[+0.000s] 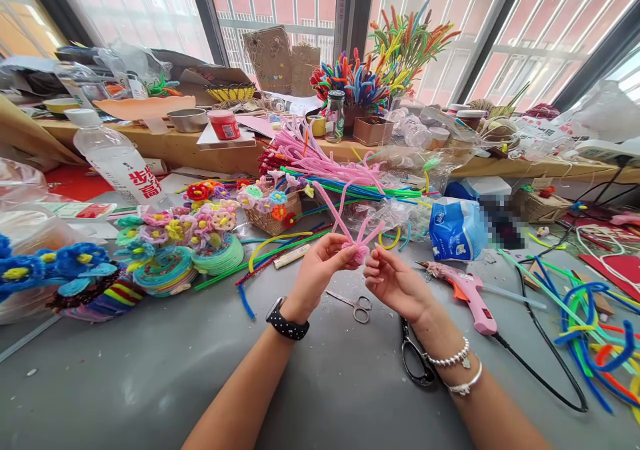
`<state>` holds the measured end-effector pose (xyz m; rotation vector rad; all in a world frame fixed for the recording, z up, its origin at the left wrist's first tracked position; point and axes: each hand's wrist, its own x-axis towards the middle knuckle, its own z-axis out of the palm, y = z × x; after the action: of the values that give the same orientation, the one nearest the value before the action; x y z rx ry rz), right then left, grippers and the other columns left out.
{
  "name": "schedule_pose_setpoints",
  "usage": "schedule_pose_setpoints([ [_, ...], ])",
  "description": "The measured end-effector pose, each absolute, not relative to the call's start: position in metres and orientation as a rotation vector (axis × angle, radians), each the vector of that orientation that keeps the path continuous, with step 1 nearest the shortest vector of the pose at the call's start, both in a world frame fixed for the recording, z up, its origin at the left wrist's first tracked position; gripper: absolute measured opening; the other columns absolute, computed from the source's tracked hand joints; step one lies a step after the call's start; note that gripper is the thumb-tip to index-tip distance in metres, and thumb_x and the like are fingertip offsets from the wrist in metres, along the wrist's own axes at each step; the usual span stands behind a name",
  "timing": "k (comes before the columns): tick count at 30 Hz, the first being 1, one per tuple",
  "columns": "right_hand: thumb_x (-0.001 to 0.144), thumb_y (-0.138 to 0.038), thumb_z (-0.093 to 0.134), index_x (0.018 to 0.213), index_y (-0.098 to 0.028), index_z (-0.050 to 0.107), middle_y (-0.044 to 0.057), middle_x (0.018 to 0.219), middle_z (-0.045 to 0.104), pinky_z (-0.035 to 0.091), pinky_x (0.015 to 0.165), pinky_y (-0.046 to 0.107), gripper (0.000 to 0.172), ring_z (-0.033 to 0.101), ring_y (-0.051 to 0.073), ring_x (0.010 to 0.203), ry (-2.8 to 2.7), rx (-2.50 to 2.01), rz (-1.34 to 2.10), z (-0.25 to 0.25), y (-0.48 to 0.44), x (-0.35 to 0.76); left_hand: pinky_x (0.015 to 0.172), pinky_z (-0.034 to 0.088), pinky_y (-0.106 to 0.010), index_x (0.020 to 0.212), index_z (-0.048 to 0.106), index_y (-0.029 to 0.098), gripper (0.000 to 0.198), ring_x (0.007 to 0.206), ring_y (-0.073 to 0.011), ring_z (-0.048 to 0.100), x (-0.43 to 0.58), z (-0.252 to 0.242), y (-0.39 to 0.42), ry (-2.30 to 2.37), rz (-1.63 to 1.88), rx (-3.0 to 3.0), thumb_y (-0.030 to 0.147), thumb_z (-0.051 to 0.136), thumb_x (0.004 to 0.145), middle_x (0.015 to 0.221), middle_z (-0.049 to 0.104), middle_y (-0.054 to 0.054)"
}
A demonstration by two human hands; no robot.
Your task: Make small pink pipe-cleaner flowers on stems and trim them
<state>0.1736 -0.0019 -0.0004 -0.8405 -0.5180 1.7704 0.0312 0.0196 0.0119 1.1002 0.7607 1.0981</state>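
Note:
Bent pink pipe cleaners form a small looped cluster, with several straight ends sticking up and outward. My left hand pinches this cluster from the left between thumb and fingers. Close against its right edge, my right hand has its fingers curled and the tips pressed together; whatever they pinch is too small to make out. Small silver scissors lie on the table just below the hands. Black-handled scissors lie partly hidden under my right wrist. A pink glue gun rests right of my right hand.
Finished pipe cleaner flowers in baskets stand at the left, near a tilted plastic bottle. A pile of pink pipe cleaners lies behind the hands. A blue tissue pack and tangled colored pipe cleaners are at the right.

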Motion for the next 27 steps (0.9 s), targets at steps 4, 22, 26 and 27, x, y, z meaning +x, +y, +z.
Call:
schedule_pose_setpoints([
  [4, 0.061, -0.033, 0.068, 0.070, -0.018, 0.063, -0.003, 0.062, 0.049, 0.035, 0.048, 0.019, 0.018, 0.041, 0.005, 0.053, -0.617, -0.852, 1.641, 0.002, -0.004, 0.176, 0.061, 0.047, -0.022, 0.076, 0.053, 0.015, 0.020, 0.059, -0.0081, 0.055, 0.029, 0.013, 0.019, 0.726, 1.068, 1.087, 0.027, 0.065, 0.065, 0.066, 0.058, 0.002],
  [22, 0.065, -0.033, 0.064, 0.063, -0.017, 0.058, -0.003, 0.058, 0.051, 0.032, 0.049, 0.022, 0.017, 0.040, 0.007, 0.049, -1.054, -1.069, 1.237, 0.004, -0.007, 0.172, 0.062, 0.046, -0.024, 0.076, 0.057, 0.012, 0.025, 0.061, -0.0102, 0.057, 0.025, 0.011, 0.022, 0.760, 0.793, 1.137, 0.026, 0.069, 0.059, 0.066, 0.061, -0.002],
  [26, 0.068, -0.033, 0.061, 0.062, -0.016, 0.058, -0.004, 0.054, 0.049, 0.030, 0.047, 0.022, 0.018, 0.039, 0.007, 0.047, -1.261, -1.102, 1.267, 0.009, -0.008, 0.178, 0.058, 0.045, -0.023, 0.079, 0.055, 0.012, 0.028, 0.059, -0.0109, 0.058, 0.019, 0.014, 0.024, 0.745, 0.645, 1.208, 0.024, 0.069, 0.058, 0.063, 0.062, -0.002],
  [27, 0.069, -0.033, 0.061, 0.062, -0.016, 0.058, -0.004, 0.053, 0.048, 0.030, 0.047, 0.022, 0.018, 0.039, 0.007, 0.047, -1.283, -1.119, 1.287, 0.009, -0.008, 0.178, 0.057, 0.045, -0.023, 0.079, 0.055, 0.012, 0.028, 0.058, -0.0109, 0.058, 0.018, 0.014, 0.024, 0.740, 0.617, 1.234, 0.024, 0.069, 0.058, 0.061, 0.062, -0.002],
])
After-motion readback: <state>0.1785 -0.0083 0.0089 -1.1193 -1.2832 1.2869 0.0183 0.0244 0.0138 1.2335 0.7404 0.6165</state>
